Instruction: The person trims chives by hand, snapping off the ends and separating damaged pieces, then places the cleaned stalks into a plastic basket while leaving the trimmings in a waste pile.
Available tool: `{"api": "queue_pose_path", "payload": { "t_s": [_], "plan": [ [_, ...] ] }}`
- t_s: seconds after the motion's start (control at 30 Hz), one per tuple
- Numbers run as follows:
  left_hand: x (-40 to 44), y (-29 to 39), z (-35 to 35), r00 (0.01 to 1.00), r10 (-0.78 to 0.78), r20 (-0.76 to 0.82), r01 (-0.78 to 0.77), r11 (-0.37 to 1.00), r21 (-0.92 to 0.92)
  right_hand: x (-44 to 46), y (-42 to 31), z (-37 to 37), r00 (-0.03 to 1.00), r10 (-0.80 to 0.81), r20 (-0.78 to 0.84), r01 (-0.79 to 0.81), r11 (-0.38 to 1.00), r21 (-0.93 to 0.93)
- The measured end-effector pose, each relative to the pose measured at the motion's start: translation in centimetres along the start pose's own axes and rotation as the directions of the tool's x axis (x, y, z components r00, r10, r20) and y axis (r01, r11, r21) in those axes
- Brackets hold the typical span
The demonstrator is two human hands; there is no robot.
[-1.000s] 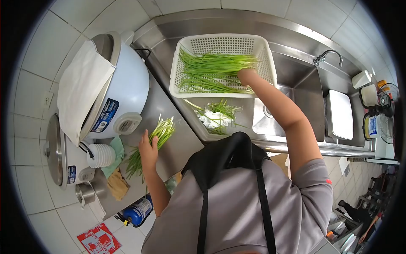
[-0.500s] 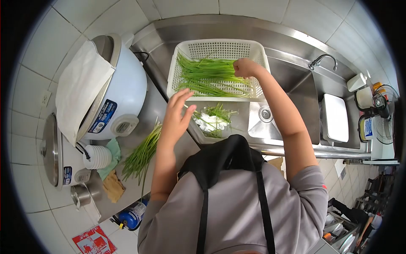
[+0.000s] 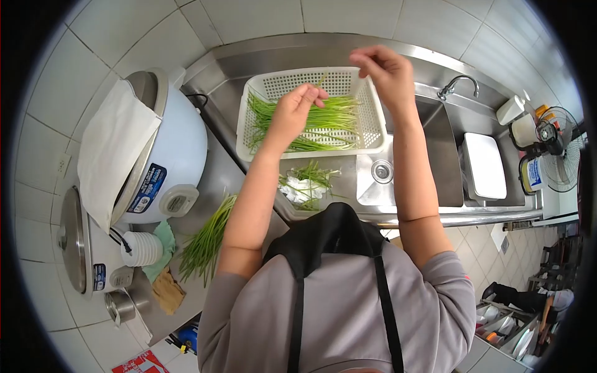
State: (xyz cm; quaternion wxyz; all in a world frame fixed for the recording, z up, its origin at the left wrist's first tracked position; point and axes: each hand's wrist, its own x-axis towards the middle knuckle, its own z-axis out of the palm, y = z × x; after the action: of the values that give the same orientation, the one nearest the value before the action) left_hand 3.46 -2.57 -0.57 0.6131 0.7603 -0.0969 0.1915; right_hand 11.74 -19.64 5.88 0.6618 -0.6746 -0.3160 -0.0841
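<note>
My left hand hovers above the white perforated basket, thumb and fingers pinched on a thin chive stalk whose tip pokes up past the fingertips. Raised over the basket's right back corner, my right hand has its fingertips pressed together; what they pinch, if anything, is too small to make out. Long green chives lie side by side in the basket, pale ends to the right. Another bunch of chives rests on the steel counter to the left. Trimmings sit with crumpled white material in front of the basket.
A large rice cooker with a white cloth and a smaller cooker stand at left, near stacked white cups. On the right are a steel sink, a faucet, a white lidded container and a fan.
My left hand has moved from the basket's front left corner to above the chives and closed on a stalk. My right hand has risen from the chives toward the back. The view has shifted slightly.
</note>
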Motion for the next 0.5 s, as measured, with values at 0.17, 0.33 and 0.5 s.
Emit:
{"api": "queue_pose_path", "payload": {
  "t_s": [0.17, 0.33, 0.5],
  "plan": [
    [0.8, 1.0, -1.8, 0.991, -0.105, -0.083, 0.058, 0.896, -0.441, -1.6, 4.0, 0.7, 0.958, 0.238, 0.158, -0.229, 0.971, -0.073],
    [1.4, 2.2, -2.9, 0.983, -0.032, -0.182, -0.087, 0.786, -0.612, -5.7, 6.1, 5.3, 0.762, 0.318, 0.563, -0.306, 0.944, -0.119],
    [0.5, 4.9, -3.2, 0.930, -0.015, -0.368, -0.244, 0.723, -0.646, -6.5, 6.6, 6.2, 0.704, 0.275, 0.655, -0.318, 0.947, -0.056]
  ]
}}
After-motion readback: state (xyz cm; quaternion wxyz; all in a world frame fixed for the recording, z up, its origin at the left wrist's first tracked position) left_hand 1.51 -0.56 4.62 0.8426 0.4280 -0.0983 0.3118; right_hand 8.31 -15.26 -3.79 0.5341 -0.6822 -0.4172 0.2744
